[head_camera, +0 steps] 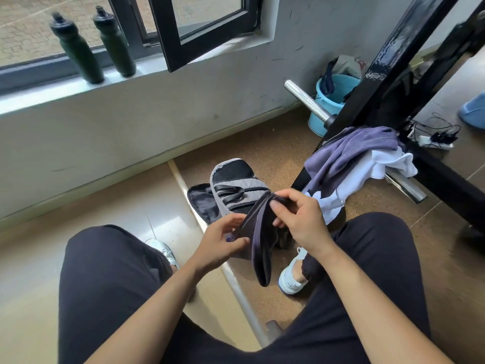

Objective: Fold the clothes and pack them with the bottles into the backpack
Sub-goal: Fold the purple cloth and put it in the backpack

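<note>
We pinch one dark cloth (258, 248) between both hands, left hand (223, 243) low, right hand (301, 219) at its top, hiding part of the one open backpack (236, 183) on the floor (105, 222). Two green bottles (76, 51) stand at the windowsill's (157, 65) left end; one purple garment (349, 151) and one white garment (375, 164) drape the black frame's (393, 61) foot, near one blue bucket (332, 98)

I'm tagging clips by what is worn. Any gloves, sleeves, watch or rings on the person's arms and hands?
None visible. The left hand and right hand are bare, without gloves or rings on the fingers in view. Both forearms are uncovered to the frame's edge, with no sleeve, watch or band at either wrist.
</note>
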`<action>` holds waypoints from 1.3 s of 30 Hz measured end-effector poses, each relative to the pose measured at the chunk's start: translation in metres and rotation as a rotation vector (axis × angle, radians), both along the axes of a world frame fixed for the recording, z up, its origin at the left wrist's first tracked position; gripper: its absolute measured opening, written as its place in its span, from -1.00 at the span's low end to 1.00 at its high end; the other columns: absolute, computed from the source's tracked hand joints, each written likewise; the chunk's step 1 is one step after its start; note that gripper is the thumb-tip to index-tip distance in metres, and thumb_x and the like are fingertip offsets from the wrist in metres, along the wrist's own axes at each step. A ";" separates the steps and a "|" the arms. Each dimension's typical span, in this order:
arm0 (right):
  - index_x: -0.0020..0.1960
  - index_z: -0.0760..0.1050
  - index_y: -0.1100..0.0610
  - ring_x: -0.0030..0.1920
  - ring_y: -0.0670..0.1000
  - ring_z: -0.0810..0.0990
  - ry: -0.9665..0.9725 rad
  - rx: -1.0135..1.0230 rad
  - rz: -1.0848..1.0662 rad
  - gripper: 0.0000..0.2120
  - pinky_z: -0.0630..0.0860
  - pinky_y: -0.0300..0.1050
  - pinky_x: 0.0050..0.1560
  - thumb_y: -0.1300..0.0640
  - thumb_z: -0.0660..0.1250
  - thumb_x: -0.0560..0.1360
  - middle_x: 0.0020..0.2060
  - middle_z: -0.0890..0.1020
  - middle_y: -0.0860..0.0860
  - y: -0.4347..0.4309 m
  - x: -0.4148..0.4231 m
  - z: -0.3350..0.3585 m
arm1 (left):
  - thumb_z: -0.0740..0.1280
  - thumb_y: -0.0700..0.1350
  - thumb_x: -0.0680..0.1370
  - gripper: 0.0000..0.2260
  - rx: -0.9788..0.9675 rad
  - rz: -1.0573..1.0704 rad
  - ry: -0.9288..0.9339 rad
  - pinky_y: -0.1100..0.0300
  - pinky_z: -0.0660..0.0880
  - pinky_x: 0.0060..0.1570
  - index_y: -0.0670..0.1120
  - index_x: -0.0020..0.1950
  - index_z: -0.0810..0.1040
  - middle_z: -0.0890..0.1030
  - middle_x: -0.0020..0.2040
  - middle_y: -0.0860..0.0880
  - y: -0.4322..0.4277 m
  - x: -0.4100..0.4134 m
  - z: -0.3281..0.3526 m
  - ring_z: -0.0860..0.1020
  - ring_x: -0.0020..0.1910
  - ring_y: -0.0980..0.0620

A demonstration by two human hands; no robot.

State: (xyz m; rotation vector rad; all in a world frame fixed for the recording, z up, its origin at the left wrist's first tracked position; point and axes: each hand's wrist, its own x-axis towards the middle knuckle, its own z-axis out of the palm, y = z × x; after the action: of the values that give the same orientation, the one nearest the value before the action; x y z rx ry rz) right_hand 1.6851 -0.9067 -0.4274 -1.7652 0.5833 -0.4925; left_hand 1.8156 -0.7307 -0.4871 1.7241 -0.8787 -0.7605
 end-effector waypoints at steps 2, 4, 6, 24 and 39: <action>0.01 0.61 0.10 -0.39 0.03 0.63 -0.039 0.013 -0.019 -0.95 0.58 -0.01 -0.35 0.22 0.39 0.58 -0.33 0.64 0.07 -0.003 0.000 0.011 | 0.54 -0.01 0.43 -0.59 0.013 0.020 -0.071 0.19 0.50 0.22 0.06 0.27 0.60 0.66 0.13 0.16 -0.001 -0.003 -0.005 0.61 0.16 0.10; 0.01 0.61 0.11 -0.41 0.03 0.62 -0.073 0.010 -0.030 -0.94 0.56 -0.13 -0.34 0.24 0.39 0.58 -0.35 0.63 0.01 -0.004 0.000 0.020 | 0.59 0.00 0.44 -0.53 -0.016 0.012 -0.084 0.31 0.46 0.20 0.05 0.30 0.56 0.64 0.15 0.17 -0.004 -0.009 -0.006 0.59 0.18 0.12; 0.02 0.61 0.14 -0.42 0.04 0.62 -0.087 -0.002 -0.039 -0.95 0.56 -0.17 -0.34 0.24 0.39 0.57 -0.37 0.63 0.01 -0.002 0.000 0.028 | 0.59 0.03 0.43 -0.50 -0.039 0.016 -0.113 0.32 0.47 0.18 0.05 0.33 0.53 0.63 0.17 0.18 -0.006 -0.015 -0.007 0.59 0.18 0.14; 0.03 0.62 0.14 -0.40 -0.01 0.63 -0.046 -0.191 -0.017 -0.94 0.60 -0.17 -0.29 0.22 0.41 0.55 -0.36 0.65 -0.07 0.025 0.006 0.048 | 0.25 -0.10 0.46 -0.74 -0.049 0.251 -0.352 0.01 0.56 -0.24 0.13 0.05 0.64 0.62 -0.28 0.15 -0.018 -0.016 0.004 0.59 -0.28 0.14; -0.05 0.59 0.33 -0.23 0.03 0.57 -0.231 0.080 0.143 -0.83 0.57 -0.10 -0.19 0.22 0.41 0.45 -0.23 0.60 0.15 -0.004 -0.009 0.079 | 0.29 -0.34 0.45 -0.67 0.284 0.168 0.091 0.15 0.57 -0.04 0.06 -0.14 0.71 0.72 -0.20 0.13 -0.007 0.010 -0.047 0.67 -0.10 0.08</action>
State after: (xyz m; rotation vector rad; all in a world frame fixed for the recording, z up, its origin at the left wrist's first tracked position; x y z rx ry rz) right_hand 1.6757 -0.9109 -0.3480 -1.6325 0.3077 -0.5562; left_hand 1.8256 -0.7375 -0.5337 1.9670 -0.5754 -0.8752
